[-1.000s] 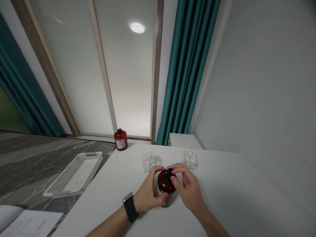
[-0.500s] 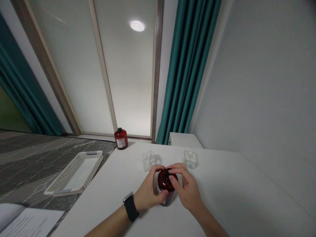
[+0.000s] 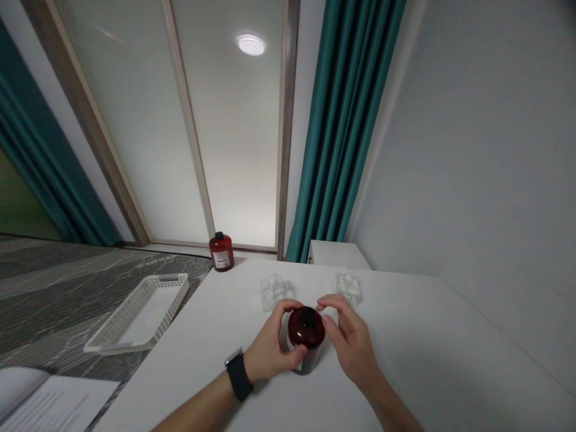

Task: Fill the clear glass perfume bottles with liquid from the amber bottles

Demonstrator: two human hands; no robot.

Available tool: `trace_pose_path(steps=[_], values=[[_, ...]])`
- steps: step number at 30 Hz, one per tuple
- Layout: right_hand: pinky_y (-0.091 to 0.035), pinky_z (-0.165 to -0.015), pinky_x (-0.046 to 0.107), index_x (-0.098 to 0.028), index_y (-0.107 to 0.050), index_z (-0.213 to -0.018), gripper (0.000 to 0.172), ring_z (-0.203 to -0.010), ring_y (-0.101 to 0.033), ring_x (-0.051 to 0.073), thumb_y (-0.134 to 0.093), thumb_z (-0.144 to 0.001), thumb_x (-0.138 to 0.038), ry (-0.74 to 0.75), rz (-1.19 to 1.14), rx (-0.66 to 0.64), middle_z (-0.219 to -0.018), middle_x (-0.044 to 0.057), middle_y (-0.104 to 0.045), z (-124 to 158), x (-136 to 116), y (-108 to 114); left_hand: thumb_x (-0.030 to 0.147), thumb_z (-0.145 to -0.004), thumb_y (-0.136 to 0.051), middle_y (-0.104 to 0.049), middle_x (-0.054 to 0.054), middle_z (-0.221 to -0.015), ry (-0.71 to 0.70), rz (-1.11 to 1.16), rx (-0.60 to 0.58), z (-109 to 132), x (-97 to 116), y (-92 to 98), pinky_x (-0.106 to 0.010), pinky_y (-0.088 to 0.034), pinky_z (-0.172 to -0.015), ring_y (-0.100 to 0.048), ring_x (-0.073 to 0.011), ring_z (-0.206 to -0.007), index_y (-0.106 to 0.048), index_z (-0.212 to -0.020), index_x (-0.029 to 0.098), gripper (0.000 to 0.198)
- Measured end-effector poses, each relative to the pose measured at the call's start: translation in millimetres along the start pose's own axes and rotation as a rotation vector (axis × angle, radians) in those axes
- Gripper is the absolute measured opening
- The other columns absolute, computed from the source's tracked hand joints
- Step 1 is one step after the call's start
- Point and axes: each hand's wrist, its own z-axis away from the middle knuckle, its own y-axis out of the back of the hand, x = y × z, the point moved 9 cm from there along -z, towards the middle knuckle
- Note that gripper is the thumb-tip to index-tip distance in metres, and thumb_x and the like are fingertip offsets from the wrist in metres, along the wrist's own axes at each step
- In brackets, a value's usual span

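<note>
A dark red bottle [image 3: 305, 332] with a black cap [image 3: 308, 314] stands upright on the white table [image 3: 207, 354]. Around its left side my left hand [image 3: 275, 345] is wrapped, thumb across the front, with a black watch on the wrist. My right hand [image 3: 348, 336] hovers just right of the cap, fingers apart and curved, holding nothing. Beyond the hands lie two clear plastic pieces: one left piece [image 3: 274, 290] and one right piece [image 3: 348, 288]; their exact kind I cannot make out.
A second red bottle [image 3: 221, 252] with a white label stands at the table's far left corner. Lower down on the left are a white perforated basket [image 3: 155, 315] and an open book [image 3: 58, 399]. A white cabinet [image 3: 339, 255] stands behind the table, near a teal curtain [image 3: 342, 150].
My right hand has let go of the cap and drawn back a little to the right, its fingers opening. My left hand keeps its hold on the bottle.
</note>
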Motion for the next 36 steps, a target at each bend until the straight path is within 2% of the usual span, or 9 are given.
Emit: trace_pose_path(steps=[3, 8, 11, 14, 18, 23, 28, 32, 36], values=[[-0.047, -0.095, 0.034, -0.027, -0.061, -0.117, 0.023, -0.105, -0.062, 0.02, -0.052, -0.096, -0.022, -0.042, -0.03, -0.027, -0.108, 0.005, -0.066, 1.4, 5.6, -2.3, 0.052, -0.083, -0.064, -0.053, -0.013, -0.123, -0.011, -0.003, -0.006, 0.7, -0.4, 0.6, -0.047, -0.043, -0.103, -0.053, -0.0311, -0.117, -0.04, -0.128, 0.018, 0.061], [-0.048, -0.092, 0.032, -0.028, -0.063, -0.112, 0.02, -0.097, -0.062, 0.018, -0.054, -0.095, -0.022, -0.061, -0.034, 0.029, -0.098, 0.002, -0.064, 3.8, 11.8, 4.2, 0.061, -0.092, -0.049, -0.049, -0.014, -0.13, -0.094, -0.016, -0.037, -0.7, 10.8, 5.4, -0.049, -0.038, -0.108, -0.047, -0.0318, -0.124, -0.041, -0.133, 0.021, 0.058], [-0.045, -0.1, 0.036, -0.027, -0.06, -0.117, 0.024, -0.109, -0.061, 0.021, -0.055, -0.094, -0.022, -0.104, -0.05, -0.014, -0.11, 0.005, -0.066, 5.8, 17.4, -2.5, 0.055, -0.099, -0.041, -0.047, -0.012, -0.133, -0.151, -0.056, -0.008, -2.0, 20.5, 12.2, -0.049, -0.035, -0.109, -0.044, -0.0305, -0.128, -0.046, -0.133, 0.025, 0.046], [-0.045, -0.103, 0.039, -0.026, -0.059, -0.12, 0.026, -0.112, -0.06, 0.022, -0.056, -0.094, -0.023, -0.134, -0.05, -0.045, -0.115, 0.007, -0.065, 8.2, 21.7, -11.0, 0.048, -0.1, -0.042, -0.046, -0.01, -0.133, -0.188, -0.128, 0.031, -2.0, 27.6, 17.3, -0.047, -0.037, -0.107, -0.044, -0.029, -0.127, -0.051, -0.129, 0.029, 0.035], [-0.046, -0.1, 0.039, -0.026, -0.058, -0.121, 0.031, -0.107, -0.059, 0.023, -0.061, -0.09, -0.024, -0.145, -0.047, -0.03, -0.109, 0.006, -0.062, 10.3, 24.1, -13.2, 0.045, -0.101, -0.044, -0.045, -0.01, -0.133, -0.219, -0.181, 0.061, -0.5, 32.1, 20.6, -0.046, -0.039, -0.104, -0.044, -0.0286, -0.125, -0.054, -0.128, 0.03, 0.032], [-0.037, -0.111, 0.043, -0.029, -0.046, -0.135, 0.042, -0.122, -0.055, 0.023, -0.058, -0.094, -0.028, -0.244, -0.169, -0.091, -0.119, 0.007, -0.062, 13.1, 32.3, -22.0, 0.04, -0.101, -0.045, -0.044, -0.01, -0.135, -0.233, -0.23, 0.038, -0.3, 35.2, 19.4, -0.048, -0.039, -0.105, -0.044, -0.0288, -0.125, -0.057, -0.128, 0.031, 0.031], [-0.043, -0.106, 0.042, -0.029, -0.047, -0.135, 0.042, -0.111, -0.06, 0.023, -0.057, -0.094, -0.03, -0.252, -0.137, -0.062, -0.116, 0.006, -0.059, 17.5, 33.2, -26.2, 0.029, -0.1, -0.048, -0.053, -0.01, -0.121, -0.221, -0.207, 0.066, -2.9, 38.9, 21.0, -0.042, -0.045, -0.098, -0.052, -0.0251, -0.114, -0.059, -0.125, 0.029, 0.028], [-0.037, -0.111, 0.044, -0.03, -0.042, -0.139, 0.047, -0.12, -0.055, 0.024, -0.057, -0.094, -0.029, -0.215, -0.052, -0.112, -0.123, 0.007, -0.055, 21.6, 29.1, -23.7, 0.024, -0.097, -0.053, -0.059, -0.008, -0.108, -0.197, -0.165, 0.099, -6.9, 40.2, 24.7, -0.038, -0.048, -0.09, -0.056, -0.0225, -0.102, -0.061, -0.12, 0.026, 0.024], [-0.034, -0.113, 0.048, -0.031, -0.033, -0.144, 0.054, -0.128, -0.05, 0.025, -0.055, -0.095, -0.032, -0.282, -0.115, -0.2, -0.132, 0.009, -0.051, 25.7, 38.2, -18.8, 0.02, -0.096, -0.054, -0.062, -0.007, -0.1, -0.139, -0.184, 0.117, -16.1, 42.6, 29.7, -0.037, -0.047, -0.089, -0.057, -0.0218, -0.098, -0.066, -0.106, 0.023, 0.016]])
